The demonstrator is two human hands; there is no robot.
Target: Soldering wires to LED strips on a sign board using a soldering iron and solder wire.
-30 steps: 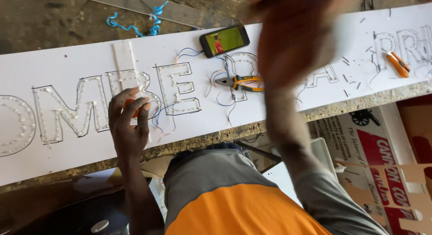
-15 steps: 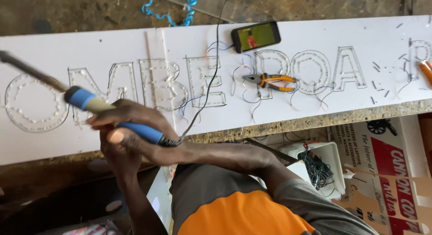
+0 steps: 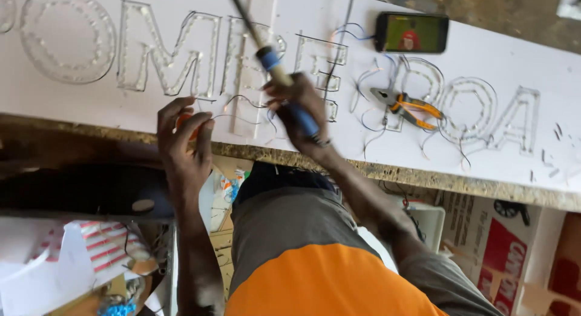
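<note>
White sign board (image 3: 72, 107) lies flat across a rough chipboard bench edge, its smooth face cut with outlined letters filled by rows of small clear bulbs and trailed by thin black wires (image 3: 369, 119). Near the far edge sit 1 dark phone (image 3: 412, 32) with a lit screen and 1 pair of orange-handled pliers (image 3: 407, 105). The right hand (image 3: 298, 110) is closed around the blue grip of a soldering iron (image 3: 273, 63), whose slim metal shaft slants up over the letters. The left hand (image 3: 183, 137) rests curled at the board's near edge, fingers pinching a small orange piece (image 3: 189, 122) against a wire. Below the bench, a white tub (image 3: 431, 222) holds tangled wires beside a red-and-white carton (image 3: 499, 258). Compared with 0.5 s ago, the iron has swung from lying low at the left to standing over the middle letters.
</note>
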